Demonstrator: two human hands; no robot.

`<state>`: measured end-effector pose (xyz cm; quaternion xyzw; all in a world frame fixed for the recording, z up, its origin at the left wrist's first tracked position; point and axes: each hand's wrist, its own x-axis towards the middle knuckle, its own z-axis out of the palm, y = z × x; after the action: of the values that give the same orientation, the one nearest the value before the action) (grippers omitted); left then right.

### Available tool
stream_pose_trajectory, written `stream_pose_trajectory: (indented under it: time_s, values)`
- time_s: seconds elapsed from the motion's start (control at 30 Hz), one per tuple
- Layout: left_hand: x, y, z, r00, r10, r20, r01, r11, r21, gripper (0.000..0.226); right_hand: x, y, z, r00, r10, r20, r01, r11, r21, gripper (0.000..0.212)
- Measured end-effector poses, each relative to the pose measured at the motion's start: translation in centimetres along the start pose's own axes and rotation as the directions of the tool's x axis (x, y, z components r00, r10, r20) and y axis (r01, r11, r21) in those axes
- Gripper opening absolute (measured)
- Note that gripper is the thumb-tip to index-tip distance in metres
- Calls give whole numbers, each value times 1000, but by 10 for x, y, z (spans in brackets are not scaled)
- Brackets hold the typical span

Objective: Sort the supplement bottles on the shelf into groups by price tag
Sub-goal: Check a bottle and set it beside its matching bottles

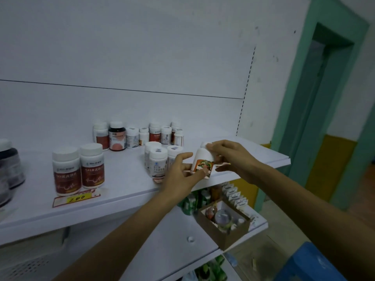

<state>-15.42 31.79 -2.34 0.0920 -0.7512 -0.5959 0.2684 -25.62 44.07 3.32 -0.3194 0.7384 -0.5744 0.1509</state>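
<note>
White back panel point(142, 57) is seen across most of the view, green door frame point(288, 110) at right. White shelf point(125, 179) runs left to right below the panel. Lower shelf point(174, 236) is seen beneath it, with a cardboard box point(225, 238) of small items at its right end. Blue stool point(310, 264) is cut off at near right.

Dark bottles point(10, 165) are seen at the far-left edge, blurred. Two large red-labelled bottles point(79, 169) stand upright side by side, near left on the shelf. A back row of mixed bottles point(138, 135) stands against the panel. A cluster of white-capped bottles point(158, 159) stands mid-shelf, just left of the hands.

Held bottle point(203, 159) is lifted over the shelf's near right edge, tilted, cap up and to the right. Right hand point(231, 157) is curled over the cap end, fingers wrapped round the top. Left hand point(180, 173) takes the lower end, which is pinched loosely between thumb, laid on the picture label, and index finger. The bottle thus lies between both hands, gripped at each end. A small reddish slip point(224, 164) shows under the right hand, and what it is cannot be told.

Price tag point(78, 197) marked 200 lies flat in front of the two large bottles.
</note>
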Motion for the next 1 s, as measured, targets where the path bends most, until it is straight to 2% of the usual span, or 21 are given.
stream_pose_trajectory:
  time_s: [0.1, 0.17, 0.33, 0.4, 0.6, 0.77, 1.0]
  values:
    - [21, -13, 11, 999, 16, 36, -16, 1000, 8, 43, 20, 11, -9, 999, -36, -6, 35, 996, -82, 35]
    - [33, -24, 18, 999, 13, 45, -13, 1000, 5, 41, 32, 21, -14, 998, -56, -33, 53, 994, -98, 35]
    - [63, -38, 32, 1000, 5, 19, -6, 998, 66, 61, 72, 32, -36, 980, -97, -173, 90, 995, -44, 23]
    - [76, -41, 38, 1000, 0, 16, -1, 997, 80, 64, 92, 31, -47, 975, -122, -185, 119, 992, -27, 21]
    - [115, -49, 68, 998, -43, -37, 47, 991, 124, 70, 156, 36, -73, 978, -178, -110, 172, 983, -69, 19]
    - [148, -62, 94, 983, -154, -101, 166, 978, 127, 75, 206, 49, -88, 977, -214, 6, 213, 969, -129, 27]
    - [168, -73, 114, 945, -160, -286, 240, 931, 273, 75, 259, 66, -91, 963, -182, 198, 218, 959, -182, 31]
